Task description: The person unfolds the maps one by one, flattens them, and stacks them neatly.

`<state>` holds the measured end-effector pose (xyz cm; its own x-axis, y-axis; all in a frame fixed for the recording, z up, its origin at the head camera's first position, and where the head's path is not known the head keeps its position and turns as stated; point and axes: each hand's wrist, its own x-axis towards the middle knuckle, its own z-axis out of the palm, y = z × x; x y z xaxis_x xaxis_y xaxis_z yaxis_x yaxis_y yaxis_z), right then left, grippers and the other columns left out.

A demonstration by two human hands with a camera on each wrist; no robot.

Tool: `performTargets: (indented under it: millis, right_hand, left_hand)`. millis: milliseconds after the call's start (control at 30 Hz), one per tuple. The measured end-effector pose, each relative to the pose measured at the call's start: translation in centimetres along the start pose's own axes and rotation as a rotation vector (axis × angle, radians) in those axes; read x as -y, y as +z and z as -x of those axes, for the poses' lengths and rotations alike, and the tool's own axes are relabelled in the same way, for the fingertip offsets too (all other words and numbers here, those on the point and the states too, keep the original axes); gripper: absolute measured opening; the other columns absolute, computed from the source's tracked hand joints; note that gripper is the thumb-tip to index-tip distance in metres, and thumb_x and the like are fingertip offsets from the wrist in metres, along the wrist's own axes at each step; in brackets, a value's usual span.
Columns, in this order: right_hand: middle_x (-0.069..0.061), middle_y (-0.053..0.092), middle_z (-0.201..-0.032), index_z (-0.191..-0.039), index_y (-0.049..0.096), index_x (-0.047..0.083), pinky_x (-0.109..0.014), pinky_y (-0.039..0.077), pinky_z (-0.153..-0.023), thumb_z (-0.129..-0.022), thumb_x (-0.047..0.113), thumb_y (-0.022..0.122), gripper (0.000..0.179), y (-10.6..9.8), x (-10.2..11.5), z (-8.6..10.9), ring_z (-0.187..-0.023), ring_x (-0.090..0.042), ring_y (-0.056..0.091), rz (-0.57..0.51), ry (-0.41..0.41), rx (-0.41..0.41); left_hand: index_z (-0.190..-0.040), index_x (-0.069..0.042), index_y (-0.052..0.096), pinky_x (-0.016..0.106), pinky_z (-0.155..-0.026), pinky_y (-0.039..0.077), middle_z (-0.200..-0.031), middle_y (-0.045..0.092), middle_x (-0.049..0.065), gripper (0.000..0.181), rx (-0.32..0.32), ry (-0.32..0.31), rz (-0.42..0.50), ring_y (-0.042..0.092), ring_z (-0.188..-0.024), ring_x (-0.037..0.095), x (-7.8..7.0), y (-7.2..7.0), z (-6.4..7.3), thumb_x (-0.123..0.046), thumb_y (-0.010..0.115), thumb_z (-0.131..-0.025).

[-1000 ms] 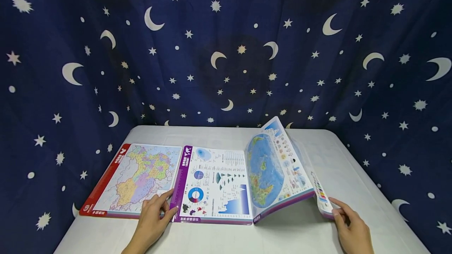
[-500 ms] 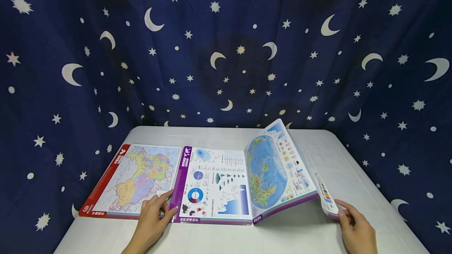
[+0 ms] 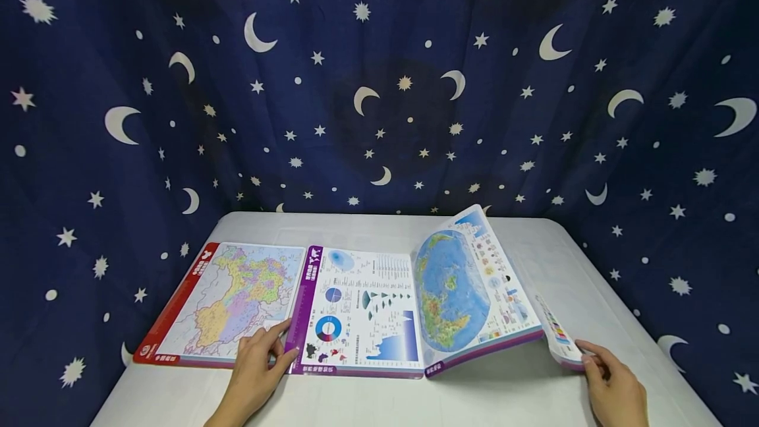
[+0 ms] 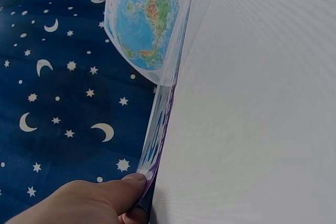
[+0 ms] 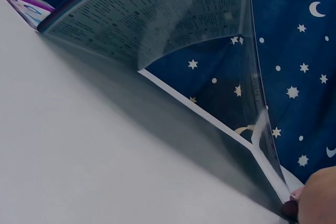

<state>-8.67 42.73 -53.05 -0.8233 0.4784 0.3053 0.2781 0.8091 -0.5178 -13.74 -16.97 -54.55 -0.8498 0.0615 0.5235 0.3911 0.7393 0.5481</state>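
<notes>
A purple-edged laminated world map (image 3: 370, 308) lies spread on the table, its left panel flat and covered with charts. The right panel (image 3: 468, 288), printed with a blue world map, tilts up off the table. At the left panel's purple edge my left hand (image 3: 257, 364) pinches the corner; in the left wrist view its thumb (image 4: 128, 190) presses on top. My right hand (image 3: 617, 381) grips the corner of a white strip with coloured marker pictures (image 3: 560, 335). Clear film (image 5: 210, 93) stretches between that strip and the raised panel in the right wrist view.
A red-edged map of China (image 3: 243, 302) lies flat at the left, against the purple-edged map. The white table (image 3: 486, 400) ends at a rounded back edge. Behind and on both sides hangs a dark blue curtain (image 3: 379, 84) with moons and stars.
My right hand has moved to the right with the white strip. The raised panel has leaned further right and lower. My left hand has stayed in place.
</notes>
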Motion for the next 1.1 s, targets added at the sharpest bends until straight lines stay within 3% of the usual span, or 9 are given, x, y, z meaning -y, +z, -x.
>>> performTargets:
  millis: [167, 367, 633, 767, 867, 967, 1033, 1100]
  right_hand:
    - [-0.004, 0.066, -0.083, -0.125, 0.072, 0.008, -0.028, 0.033, -0.062, -0.103, 0.013, 0.060, 0.026, -0.4, -0.7, -0.7, -0.063, -0.008, 0.047, -0.002, 0.088, -0.013]
    - [-0.003, 0.062, -0.077, -0.129, 0.070, 0.006, -0.036, 0.032, -0.071, -0.106, 0.017, 0.054, 0.030, -1.1, -2.1, -1.6, -0.065, -0.011, 0.047, -0.010, 0.190, -0.002]
    - [0.024, 0.050, -0.064, -0.128, 0.070, 0.006, -0.036, 0.032, -0.073, -0.104, 0.019, 0.054, 0.031, -2.0, -4.7, -2.3, -0.059, 0.010, 0.037, -0.038, 0.238, -0.054]
    - [0.029, 0.044, -0.060, -0.128, 0.069, 0.003, -0.037, 0.033, -0.075, -0.104, 0.020, 0.054, 0.033, -2.4, -5.6, -2.5, -0.061, 0.004, 0.043, -0.035, 0.291, -0.080]
    - [0.013, 0.054, -0.059, -0.130, 0.067, 0.002, -0.046, 0.035, -0.084, -0.104, 0.020, 0.052, 0.035, -2.7, -6.1, -2.8, -0.080, -0.022, 0.058, -0.030, 0.347, -0.078]
    - [-0.016, 0.064, -0.073, -0.134, 0.063, 0.000, -0.058, 0.031, -0.098, -0.106, 0.020, 0.048, 0.037, -2.8, -6.3, -3.0, -0.104, -0.047, 0.054, -0.034, 0.388, -0.075]
    - [-0.030, 0.066, -0.093, -0.136, 0.061, -0.001, -0.061, 0.029, -0.104, -0.106, 0.019, 0.047, 0.039, -2.8, -6.3, -3.2, -0.112, -0.051, 0.051, -0.039, 0.413, -0.083]
    - [-0.035, 0.063, -0.109, -0.139, 0.058, -0.002, -0.063, 0.026, -0.107, -0.107, 0.018, 0.044, 0.039, -2.9, -6.3, -3.3, -0.117, -0.053, 0.048, -0.041, 0.445, -0.087]
  left_hand:
    - [-0.129, -0.006, 0.073, 0.028, -0.079, 0.022, -0.068, 0.044, -0.025, 0.055, -0.005, 0.010, 0.006, 0.042, -0.069, -0.004, 0.1, 0.0, -0.1, -0.008, 0.092, -0.077]
    - [-0.128, -0.006, 0.073, 0.028, -0.079, 0.022, -0.069, 0.044, -0.026, 0.055, -0.008, 0.021, 0.000, 0.042, -0.069, -0.004, 0.1, 0.0, -0.1, -0.008, 0.093, -0.077]
    - [-0.128, -0.007, 0.073, 0.027, -0.079, 0.021, -0.069, 0.043, -0.026, 0.055, -0.008, 0.027, -0.002, 0.042, -0.069, -0.005, 0.2, 0.1, -0.1, -0.010, 0.093, -0.077]
    - [-0.128, -0.007, 0.073, 0.027, -0.078, 0.020, -0.069, 0.043, -0.026, 0.054, -0.015, 0.038, 0.006, 0.042, -0.069, -0.005, 0.1, 0.1, -0.1, -0.010, 0.093, -0.078]
    - [-0.127, -0.006, 0.074, 0.027, -0.077, 0.020, -0.069, 0.044, -0.026, 0.054, -0.021, 0.049, 0.014, 0.042, -0.069, -0.004, 0.2, 0.2, -0.1, -0.010, 0.093, -0.077]
    - [-0.127, -0.006, 0.074, 0.026, -0.077, 0.021, -0.069, 0.044, -0.026, 0.054, -0.025, 0.053, 0.018, 0.042, -0.068, -0.005, 0.2, 0.2, -0.1, -0.009, 0.093, -0.076]
    - [-0.127, -0.006, 0.074, 0.026, -0.077, 0.021, -0.069, 0.044, -0.026, 0.055, -0.028, 0.051, 0.021, 0.042, -0.068, -0.005, 0.2, 0.2, -0.1, -0.008, 0.093, -0.076]
    - [-0.127, -0.006, 0.073, 0.026, -0.077, 0.021, -0.069, 0.044, -0.027, 0.056, -0.028, 0.049, 0.022, 0.042, -0.068, -0.004, 0.2, 0.2, -0.1, -0.007, 0.093, -0.075]
